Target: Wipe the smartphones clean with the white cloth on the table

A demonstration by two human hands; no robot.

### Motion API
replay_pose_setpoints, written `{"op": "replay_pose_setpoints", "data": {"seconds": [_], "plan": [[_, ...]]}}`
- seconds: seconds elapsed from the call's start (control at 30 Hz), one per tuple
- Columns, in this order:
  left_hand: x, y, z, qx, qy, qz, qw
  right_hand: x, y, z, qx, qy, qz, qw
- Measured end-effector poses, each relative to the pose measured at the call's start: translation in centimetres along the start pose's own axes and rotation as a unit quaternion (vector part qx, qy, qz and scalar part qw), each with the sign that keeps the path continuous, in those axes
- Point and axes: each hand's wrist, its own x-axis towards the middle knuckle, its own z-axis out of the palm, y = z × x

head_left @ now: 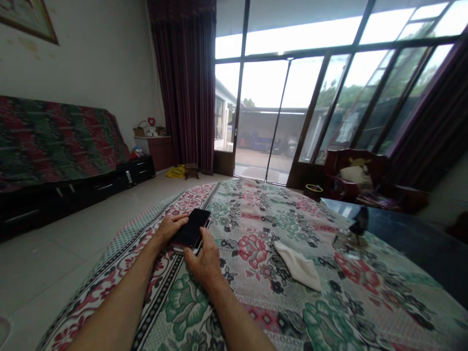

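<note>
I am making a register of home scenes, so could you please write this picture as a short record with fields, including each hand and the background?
Left hand: touching the left side of the dark flat device
Right hand: touching its right side and near end
Device: phone-like, lying flat, with a pale edge below; what is underneath is unclear
Surface: floral tablecloth
Nearby: white cloth, to the right of the right hand
Background: dark curtain, glass doors
</note>
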Motion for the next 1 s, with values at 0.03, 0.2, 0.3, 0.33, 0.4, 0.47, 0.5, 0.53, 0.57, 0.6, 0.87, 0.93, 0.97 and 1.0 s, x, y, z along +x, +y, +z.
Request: {"op": "replay_pose_setpoints", "data": {"seconds": [0.03, 0.2, 0.3, 0.33, 0.4, 0.47, 0.5, 0.53, 0.57, 0.6, 0.87, 0.93, 0.97, 1.0], "plan": [[0.1, -0.1, -0.1, 0.014, -0.001, 0.004, 1.0, 0.0, 0.0, 0.1, 0.001, 0.003, 0.0, 1.0], [0.4, -0.3, -0.3, 0.04, -0.007, 0.025, 0.999, -0.1, 0.0, 0.1, 0.005, 0.018, 0.004, 1.0], [0.4, -0.1, -0.3, 0.054, 0.001, 0.023, 0.998, -0.1, -0.1, 0.1, 0.011, 0.018, 0.009, 1.0], [0.4, 0.0, -0.3, 0.058, 0.005, 0.018, 0.998, -0.1, -0.2, 0.1, 0.011, 0.019, 0.01, 1.0], [0.3, 0.3, -0.3, 0.061, 0.005, 0.012, 0.998, -0.2, -0.4, 0.0, -0.002, 0.028, 0.011, 1.0], [0.1, 0.5, -0.2, 0.058, 0.001, 0.011, 0.998, -0.4, -0.6, -0.1, -0.023, 0.039, 0.014, 0.999], [0.0, 0.7, -0.2, 0.057, -0.002, 0.013, 0.998, -0.4, -0.6, -0.1, -0.03, 0.042, 0.016, 0.999], [0.0, 0.8, -0.1, 0.056, -0.002, 0.016, 0.998, -0.5, -0.7, -0.2, -0.034, 0.042, 0.017, 0.998], [-0.1, 0.9, -0.1, 0.056, 0.001, 0.018, 0.998, -0.5, -0.7, -0.2, -0.035, 0.041, 0.018, 0.998], [-0.1, 1.0, 0.0, 0.059, 0.005, 0.018, 0.998, -0.5, -0.7, -0.2, -0.033, 0.04, 0.018, 0.999], [0.0, 1.2, 0.3, 0.108, 0.036, 0.03, 0.993, -0.5, -0.5, -0.2, -0.003, 0.048, 0.01, 0.999], [0.2, 1.1, 0.1, 0.111, 0.023, 0.02, 0.993, -0.4, -0.7, -0.4, 0.015, 0.057, 0.017, 0.998], [0.3, 1.0, 0.0, 0.114, 0.018, 0.02, 0.993, -0.3, -0.7, -0.6, 0.027, 0.058, 0.025, 0.998], [0.4, 1.0, 0.0, 0.118, 0.014, 0.022, 0.993, -0.2, -0.8, -0.8, 0.041, 0.056, 0.038, 0.997]]}}
